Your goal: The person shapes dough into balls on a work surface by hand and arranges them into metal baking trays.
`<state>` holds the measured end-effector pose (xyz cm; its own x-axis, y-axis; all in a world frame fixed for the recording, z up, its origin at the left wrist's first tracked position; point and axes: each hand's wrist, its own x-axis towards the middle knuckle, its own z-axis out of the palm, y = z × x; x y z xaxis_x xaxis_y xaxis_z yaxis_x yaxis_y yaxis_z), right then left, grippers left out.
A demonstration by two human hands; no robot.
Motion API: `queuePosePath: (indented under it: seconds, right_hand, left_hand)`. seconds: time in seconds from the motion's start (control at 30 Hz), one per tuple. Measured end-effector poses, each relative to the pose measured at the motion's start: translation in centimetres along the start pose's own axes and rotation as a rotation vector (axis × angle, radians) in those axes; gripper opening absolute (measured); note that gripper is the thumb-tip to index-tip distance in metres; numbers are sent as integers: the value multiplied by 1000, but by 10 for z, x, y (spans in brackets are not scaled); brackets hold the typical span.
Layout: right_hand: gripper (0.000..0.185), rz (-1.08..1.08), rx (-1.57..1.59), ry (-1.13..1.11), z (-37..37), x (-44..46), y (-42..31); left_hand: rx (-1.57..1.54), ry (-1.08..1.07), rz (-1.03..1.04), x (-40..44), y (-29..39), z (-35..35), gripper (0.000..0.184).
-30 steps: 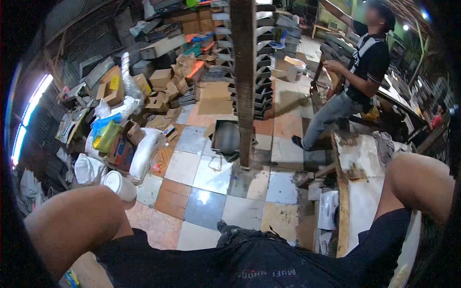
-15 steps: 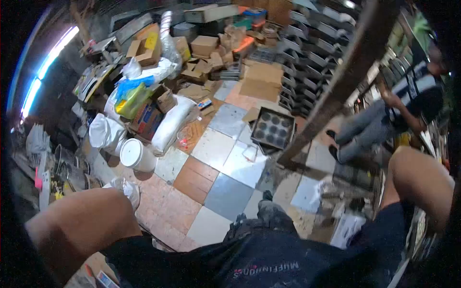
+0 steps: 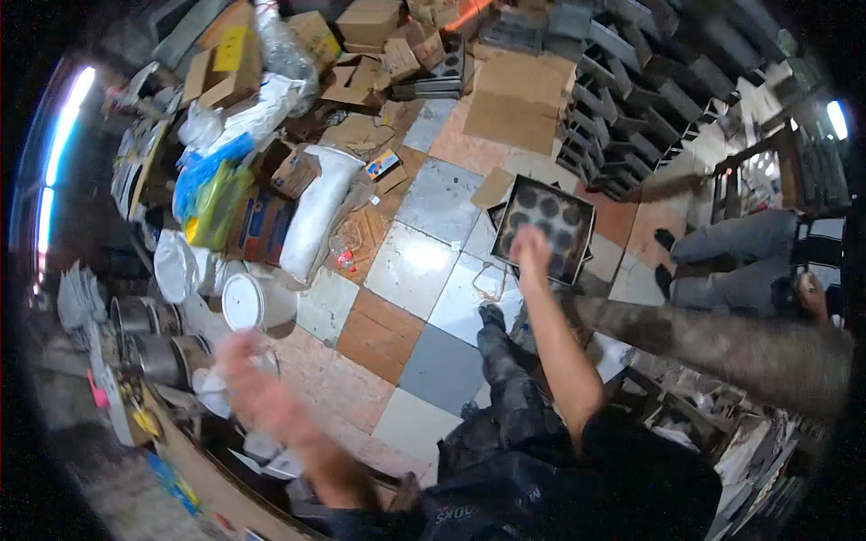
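Observation:
My right hand (image 3: 531, 252) reaches forward and overlaps the near left part of a dark square muffin tray (image 3: 566, 213) with round cups, on the floor. Whether it touches the tray I cannot tell, and its fingers are smeared by motion. Out to the left, my left hand (image 3: 254, 383) is blurred too, in front of a white lidded bucket (image 3: 244, 301). No held thing shows in either hand. Another tray edge peeks out from under the muffin tray.
Cardboard boxes (image 3: 370, 22), plastic bags (image 3: 216, 203) and a white sack (image 3: 317, 212) crowd the left. Stacked dark metal pans (image 3: 622, 99) rise at back right. A wooden post (image 3: 713, 347) crosses the right side, near another person's legs (image 3: 735, 261). Metal pots (image 3: 162, 356) stand left.
Both forearms have swung down and forward, bringing my hands into view. The camera has moved closer to the muffin tray, and the post now lies lower in view.

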<state>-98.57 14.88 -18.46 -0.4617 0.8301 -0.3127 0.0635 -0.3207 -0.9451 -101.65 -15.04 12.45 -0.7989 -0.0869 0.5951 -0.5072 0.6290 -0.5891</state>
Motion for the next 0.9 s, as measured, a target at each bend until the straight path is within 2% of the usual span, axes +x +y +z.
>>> queuePosePath:
  seconds: [0.03, 0.07, 0.1, 0.13, 0.17, 0.2, 0.23, 0.27, 0.33, 0.37, 0.4, 0.43, 0.47, 0.53, 0.67, 0.73, 0.77, 0.8, 0.87, 0.9]
  right_hand:
    - [7, 182, -115, 52, -15, 16, 85]
    - [7, 427, -238, 26, -35, 22, 135]
    - [8, 686, -386, -48, -53, 28, 183]
    - [11, 923, -519, -160, -72, 34, 230]
    - [13, 1003, -544, -176, -97, 37, 276]
    - [15, 1084, -568, -194, -122, 40, 320]
    - [16, 1118, -518, -121, -133, 51, 342]
    - [17, 1097, -399, 34, -139, 69, 355]
    - [21, 989, -145, 323, -150, 104, 386]
    - [24, 977, -80, 387, -153, 123, 398]
    - [30, 1030, -103, 429, -146, 147, 388]
    - [31, 1032, 142, 465, -160, 160, 411]
    - [33, 1028, 204, 668, -158, 172, 430]
    - [40, 1119, 250, 789, -166, 195, 452]
    - [43, 1186, 306, 692, -176, 223, 525]
    - [30, 1080, 177, 810, -162, 214, 515]
    - [22, 1011, 91, 796, -158, 209, 505]
    - [22, 1011, 95, 809, -154, 202, 500]
    - [17, 756, 311, 876, -142, 202, 485]
    - [17, 696, 310, 905, -136, 205, 471]
  left_hand:
    - [-34, -25, 97, -1, 34, 16, 26]
    - [-746, -234, 417, -64, 73, 84, 37]
    - [-1455, -717, 576, -127, 112, 152, 50]
    - [-1329, -917, 695, -199, 118, 210, 58]
    - [-1213, -930, 865, -249, 105, 222, 57]
    - [-1223, -1177, 878, -294, 82, 244, 53]
    - [-969, -1456, 1060, -309, 57, 256, 49]
    - [-832, -1592, 1077, -312, 59, 261, 49]
    - [-709, -1646, 932, -307, 82, 280, 48]
    - [-682, -1652, 869, -300, 98, 293, 48]
    - [-654, -1656, 824, -294, 111, 304, 47]
    - [-628, -1657, 794, -287, 120, 314, 47]
    - [-604, -1660, 772, -281, 124, 323, 47]
    - [-560, -1664, 728, -277, 126, 335, 46]
    - [-491, -1677, 653, -271, 120, 350, 45]
    - [-473, -1681, 646, -269, 115, 356, 44]
    - [-467, -1679, 649, -268, 114, 359, 44]
    - [-467, -1687, 658, -265, 112, 358, 43]
    - [-482, -1686, 668, -262, 109, 361, 43]
    - [-497, -1685, 672, -261, 108, 361, 43]
